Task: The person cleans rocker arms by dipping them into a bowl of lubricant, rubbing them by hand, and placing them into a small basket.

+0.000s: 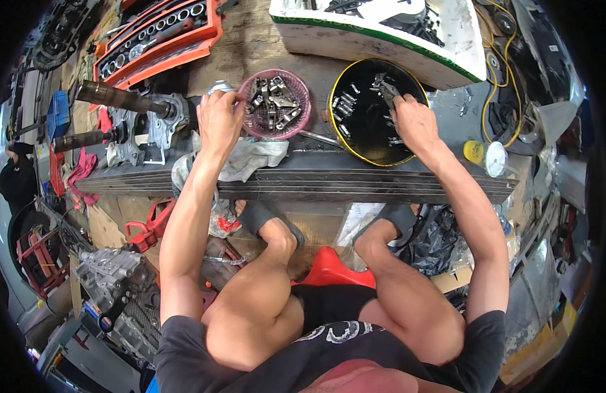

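My left hand (pixel 219 118) grips the rim of a pink plastic basket (pixel 301 105) that holds several grey metal engine parts. A silver spray can top (pixel 219 86) shows just behind that hand. My right hand (pixel 411 118) reaches into a round black pan with a yellow rim (pixel 338 78) and pinches a small dark metal part (pixel 387 90). Several small bolts and pins lie scattered over the pan's bottom. Both containers stand on a dark wooden bench (pixel 296 183) in front of my knees.
An orange socket tray (pixel 160 36) lies at the back left, and a white tub (pixel 381 39) with parts at the back. Shafts and a metal housing (pixel 136 118) rest left of the basket. A grey rag (pixel 257 156), a red stool (pixel 332 268) and an engine block (pixel 113 275) are nearby.
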A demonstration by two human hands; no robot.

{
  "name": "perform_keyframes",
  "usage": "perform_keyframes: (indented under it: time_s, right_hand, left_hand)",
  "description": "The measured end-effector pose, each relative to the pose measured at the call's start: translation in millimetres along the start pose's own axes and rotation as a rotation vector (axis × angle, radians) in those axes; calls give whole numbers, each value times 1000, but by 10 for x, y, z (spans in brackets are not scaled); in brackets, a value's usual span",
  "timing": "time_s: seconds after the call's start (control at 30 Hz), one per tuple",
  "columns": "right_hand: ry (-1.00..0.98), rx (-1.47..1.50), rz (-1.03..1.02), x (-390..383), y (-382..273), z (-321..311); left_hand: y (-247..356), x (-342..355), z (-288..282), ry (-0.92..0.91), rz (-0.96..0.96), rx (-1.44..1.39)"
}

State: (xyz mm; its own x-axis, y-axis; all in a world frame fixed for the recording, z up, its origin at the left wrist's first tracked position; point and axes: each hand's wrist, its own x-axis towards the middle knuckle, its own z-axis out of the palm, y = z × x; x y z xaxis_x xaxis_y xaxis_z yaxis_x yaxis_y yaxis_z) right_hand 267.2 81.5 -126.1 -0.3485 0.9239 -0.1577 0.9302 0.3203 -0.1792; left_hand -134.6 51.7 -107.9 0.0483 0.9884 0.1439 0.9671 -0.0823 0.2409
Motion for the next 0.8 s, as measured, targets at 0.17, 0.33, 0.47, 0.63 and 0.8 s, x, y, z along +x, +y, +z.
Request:
perform_keyframes:
  time_s: [0.17, 0.33, 0.47, 0.63, 0.8]
  right_hand:
    - [-88, 275, -111, 216, -214, 41]
    - [-75, 308, -119, 387, -329, 252]
    - [-58, 293, -169, 508, -380, 400]
    - [-50, 160, -159, 628, -504, 446]
    - [-69, 92, -170, 752, -573, 422]
  left_hand:
    - [153, -60, 93, -123, 37, 42]
    - [274, -8, 211, -147, 64, 30]
    - [249, 11, 209, -112, 50, 36]
    - [180, -13, 196, -84, 61, 34]
    - [192, 8, 198, -73, 50, 44]
